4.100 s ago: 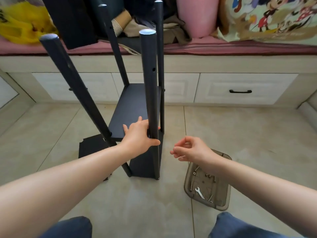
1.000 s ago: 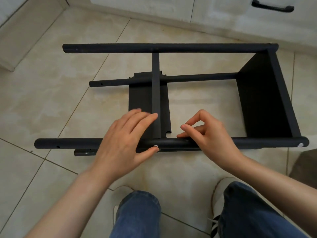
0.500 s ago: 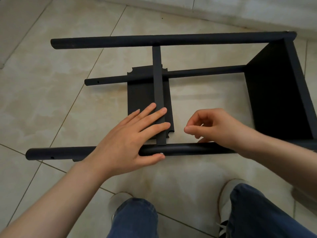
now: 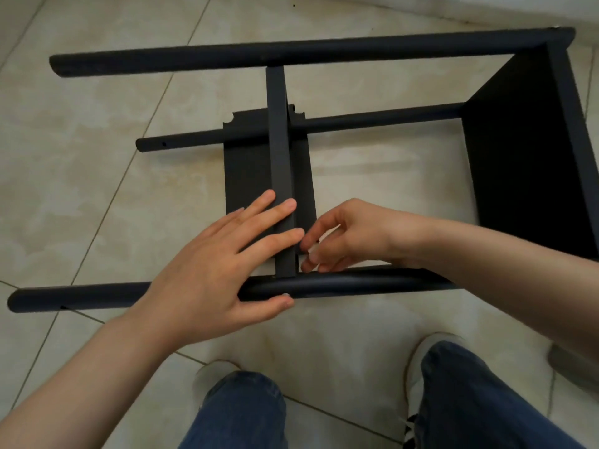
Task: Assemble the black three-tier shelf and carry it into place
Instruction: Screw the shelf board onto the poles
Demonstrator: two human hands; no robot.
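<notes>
Three poles (image 4: 324, 50) (image 4: 372, 119) (image 4: 356, 283), three boards (image 4: 246, 176) (image 4: 279, 150) (image 4: 518, 157) — two hands (image 4: 207, 280) (image 4: 353, 234)

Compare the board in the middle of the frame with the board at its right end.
The middle board shows only its thin edge; the end board shows its broad face. The middle board sits about halfway along the far pole, the end board at its right end. The left hand lays straight fingers across the middle board; no fingers touch the end board. Both are black and stand on edge.

Shelf frame (image 4: 324, 53) on side on floor (image 4: 81, 189); panel (image 4: 525, 157) at right.
</notes>
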